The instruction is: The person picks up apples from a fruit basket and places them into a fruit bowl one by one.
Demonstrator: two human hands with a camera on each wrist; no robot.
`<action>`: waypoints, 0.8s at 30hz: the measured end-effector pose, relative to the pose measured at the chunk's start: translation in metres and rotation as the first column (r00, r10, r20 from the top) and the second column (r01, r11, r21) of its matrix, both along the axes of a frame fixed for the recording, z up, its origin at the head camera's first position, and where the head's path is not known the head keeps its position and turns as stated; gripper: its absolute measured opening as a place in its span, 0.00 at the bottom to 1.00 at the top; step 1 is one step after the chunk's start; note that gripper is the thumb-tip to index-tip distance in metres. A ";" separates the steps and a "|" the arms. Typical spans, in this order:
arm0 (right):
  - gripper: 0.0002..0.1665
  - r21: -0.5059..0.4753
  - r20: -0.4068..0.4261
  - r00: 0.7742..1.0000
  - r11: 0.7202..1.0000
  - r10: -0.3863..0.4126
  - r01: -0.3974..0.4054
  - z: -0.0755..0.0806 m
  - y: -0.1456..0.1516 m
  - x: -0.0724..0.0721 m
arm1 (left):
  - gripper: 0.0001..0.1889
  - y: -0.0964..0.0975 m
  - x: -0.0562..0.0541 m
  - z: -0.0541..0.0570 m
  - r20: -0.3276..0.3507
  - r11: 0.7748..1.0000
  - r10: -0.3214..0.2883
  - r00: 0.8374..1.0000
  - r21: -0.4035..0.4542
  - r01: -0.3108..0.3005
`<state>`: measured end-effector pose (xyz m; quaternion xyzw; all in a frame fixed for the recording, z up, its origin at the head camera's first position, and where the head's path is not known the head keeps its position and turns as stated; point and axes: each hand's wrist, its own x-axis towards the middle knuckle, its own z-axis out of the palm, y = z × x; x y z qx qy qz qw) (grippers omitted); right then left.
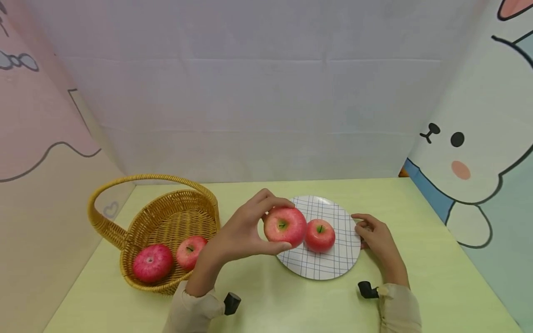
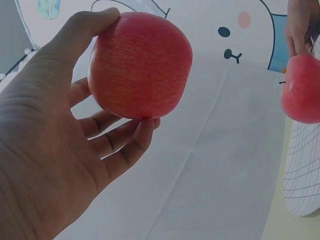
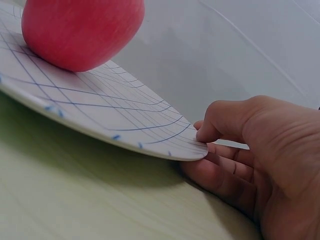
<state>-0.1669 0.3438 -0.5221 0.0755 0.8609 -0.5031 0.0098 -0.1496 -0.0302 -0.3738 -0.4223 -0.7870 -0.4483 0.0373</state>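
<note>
Both hands are busy and well apart: the person's left hand [image 1: 239, 231] grips a round, glossy pink-red apple [image 1: 285, 227] between thumb and curled fingers, while the right hand [image 1: 376, 238] pinches the rim of a round white plate with a blue grid pattern [image 1: 343, 259], with a finger beneath the edge. The gripped apple is raised off the bench, over the plate's left edge as the head view sees it. Its stem hollow faces up toward the head camera; being nearly round, it shows no clear long axis. On the plate sits a second red apple [image 1: 319, 237], upright, its short stem pointing up. To the left stands a golden-brown woven basket with a tall arched handle [image 1: 179, 217], containing a deep pink apple [image 1: 152, 262] with its pale end hollow uppermost and a lighter red apple [image 1: 191, 252] showing its stem.

Everything rests on a pale yellow-green bench [image 1: 258, 310]. Behind hangs a creased greyish-white sheet [image 1: 258, 101], flanked by a pink-and-cream cartoon panel [image 1: 37, 106] and one bearing a large white cartoon animal [image 1: 479, 115].
</note>
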 end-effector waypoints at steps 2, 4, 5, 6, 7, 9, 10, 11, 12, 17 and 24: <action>0.26 -0.004 -0.002 1.000 1.000 -0.004 0.004 0.000 0.000 0.000 | 0.32 0.004 -0.003 -0.002 0.004 1.000 0.000 1.000 -0.007 0.000; 0.26 -0.006 -0.004 1.000 1.000 -0.006 0.006 0.000 0.000 -0.001 | 0.32 0.008 -0.006 -0.005 0.010 1.000 0.002 1.000 -0.013 -0.002; 0.26 -0.006 -0.005 1.000 1.000 -0.008 0.008 0.000 0.000 -0.001 | 0.32 0.010 -0.008 -0.007 0.017 1.000 0.004 1.000 -0.015 -0.004; 0.26 -0.005 -0.005 1.000 1.000 -0.010 0.010 0.000 0.000 -0.001 | 0.32 0.011 -0.010 -0.009 0.026 1.000 0.007 1.000 -0.017 -0.006; 0.26 -0.006 -0.007 1.000 1.000 -0.011 0.011 0.000 0.000 -0.001 | 0.32 0.012 -0.012 -0.012 0.035 1.000 0.010 0.999 -0.018 -0.009; 0.26 -0.006 -0.008 1.000 1.000 -0.014 0.014 0.000 -0.001 0.000 | 0.32 0.014 -0.015 -0.017 0.050 1.000 0.019 0.999 -0.021 -0.018; 0.26 -0.004 -0.009 1.000 1.000 -0.016 0.016 0.000 -0.001 0.000 | 0.32 0.016 -0.017 -0.020 0.056 0.999 0.025 0.998 -0.023 -0.023; 0.26 -0.004 -0.009 1.000 1.000 -0.019 0.019 0.000 -0.001 0.000 | 0.32 0.017 -0.019 -0.023 0.063 0.999 0.032 0.997 -0.022 -0.030; 0.26 -0.003 -0.012 1.000 1.000 -0.021 0.021 0.000 -0.001 0.000 | 0.32 0.018 -0.021 -0.026 0.067 0.999 0.044 0.997 -0.025 -0.042; 0.26 0.009 -0.017 1.000 1.000 -0.025 0.025 -0.001 -0.001 -0.001 | 0.33 0.023 -0.030 -0.042 0.070 0.988 0.151 0.986 -0.043 -0.149; 0.26 0.019 -0.025 1.000 1.000 -0.015 0.015 -0.002 0.001 -0.004 | 0.33 0.031 -0.045 -0.066 0.125 0.952 0.306 0.944 -0.057 -0.301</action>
